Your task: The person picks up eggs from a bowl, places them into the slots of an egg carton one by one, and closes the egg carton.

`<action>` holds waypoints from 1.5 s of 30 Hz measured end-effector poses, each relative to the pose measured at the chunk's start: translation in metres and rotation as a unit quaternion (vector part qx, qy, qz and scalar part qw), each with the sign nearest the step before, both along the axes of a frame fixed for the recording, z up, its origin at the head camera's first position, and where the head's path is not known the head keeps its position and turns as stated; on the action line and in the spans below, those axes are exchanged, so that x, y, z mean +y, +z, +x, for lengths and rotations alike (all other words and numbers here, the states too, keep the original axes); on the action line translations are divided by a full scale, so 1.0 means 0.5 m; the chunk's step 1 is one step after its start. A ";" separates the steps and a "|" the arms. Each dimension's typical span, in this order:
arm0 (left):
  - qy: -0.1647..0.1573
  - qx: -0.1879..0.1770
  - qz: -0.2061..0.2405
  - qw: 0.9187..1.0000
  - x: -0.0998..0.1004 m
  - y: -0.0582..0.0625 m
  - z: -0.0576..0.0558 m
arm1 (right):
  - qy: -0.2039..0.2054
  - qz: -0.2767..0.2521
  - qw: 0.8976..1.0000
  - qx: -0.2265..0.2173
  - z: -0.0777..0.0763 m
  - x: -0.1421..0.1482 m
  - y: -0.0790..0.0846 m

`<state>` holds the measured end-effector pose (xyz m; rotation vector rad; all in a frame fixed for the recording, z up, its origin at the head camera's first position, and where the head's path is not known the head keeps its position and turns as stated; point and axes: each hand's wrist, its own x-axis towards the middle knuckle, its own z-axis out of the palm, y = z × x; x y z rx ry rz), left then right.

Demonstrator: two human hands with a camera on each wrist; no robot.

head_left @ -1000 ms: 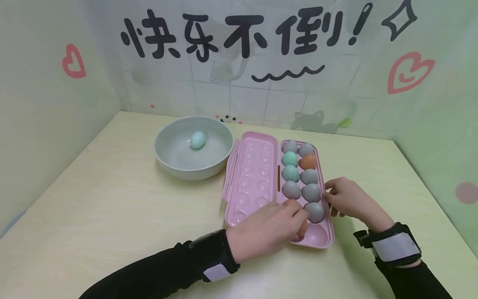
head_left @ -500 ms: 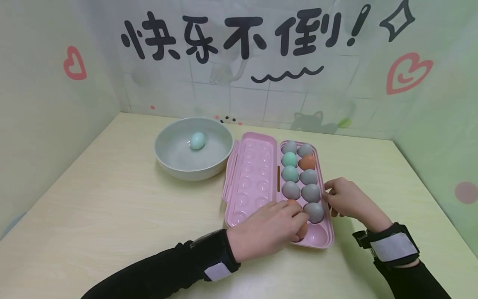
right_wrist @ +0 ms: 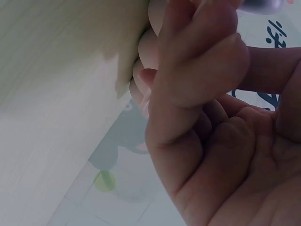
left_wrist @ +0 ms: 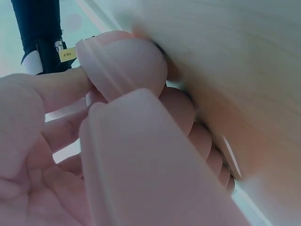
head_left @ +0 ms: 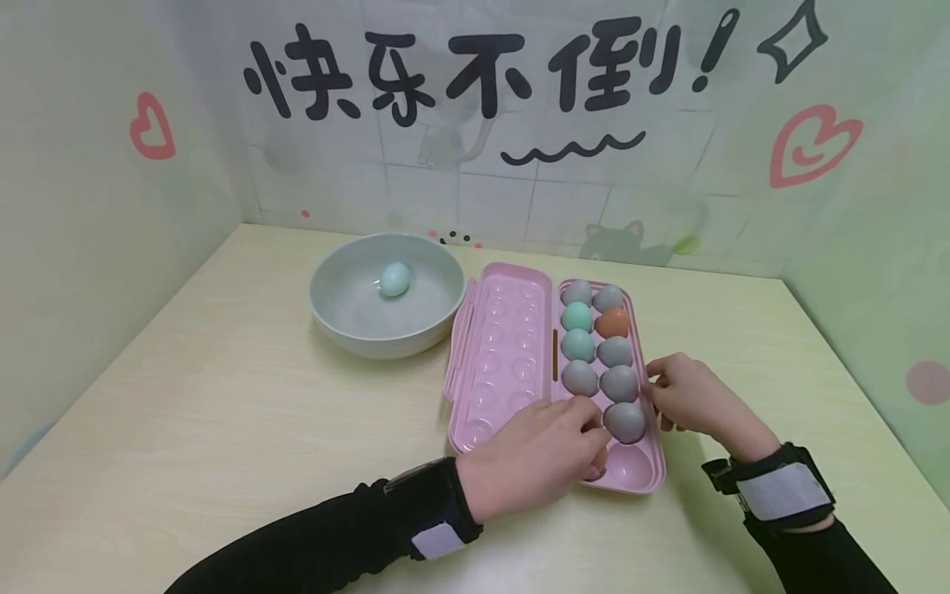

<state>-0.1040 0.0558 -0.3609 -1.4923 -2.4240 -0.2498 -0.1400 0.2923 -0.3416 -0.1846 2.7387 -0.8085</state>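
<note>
Over the near left corner of the pink egg carton [head_left: 631, 470], my left hand [head_left: 538, 450] holds an orange egg [head_left: 602, 456], mostly hidden behind the curled fingers. On the carton's right side, my right hand [head_left: 693, 400] grips the rim, thumb above and fingers bent below. Two rows of eggs fill most cups: several grey eggs [head_left: 619, 384], two green eggs [head_left: 576, 345] and an orange egg [head_left: 612, 322] farther back. The near right cup is bare. In the left wrist view, the carton's pink underside [left_wrist: 146, 165] stands close beside the left palm [left_wrist: 28, 165].
The carton's lid [head_left: 512, 330] lies open flat on the left. Just beyond it, a grey bowl [head_left: 356, 330] holds one pale blue egg [head_left: 394, 280]. A printed backdrop [head_left: 475, 190] rises behind the light wooden table [head_left: 297, 429].
The left hand has shifted slightly and covers more of the orange egg. My right hand stays at the carton's rim. Bowl and carton stay in place.
</note>
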 end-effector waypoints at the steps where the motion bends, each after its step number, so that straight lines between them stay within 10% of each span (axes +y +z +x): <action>1: 0.002 0.003 0.000 1.000 0.000 -0.001 0.000 | 0.000 0.000 1.000 0.001 0.000 0.000 0.000; 45: -0.007 -0.008 0.012 1.000 -0.002 0.010 0.005 | -0.012 -0.002 1.000 0.000 0.000 -0.002 -0.013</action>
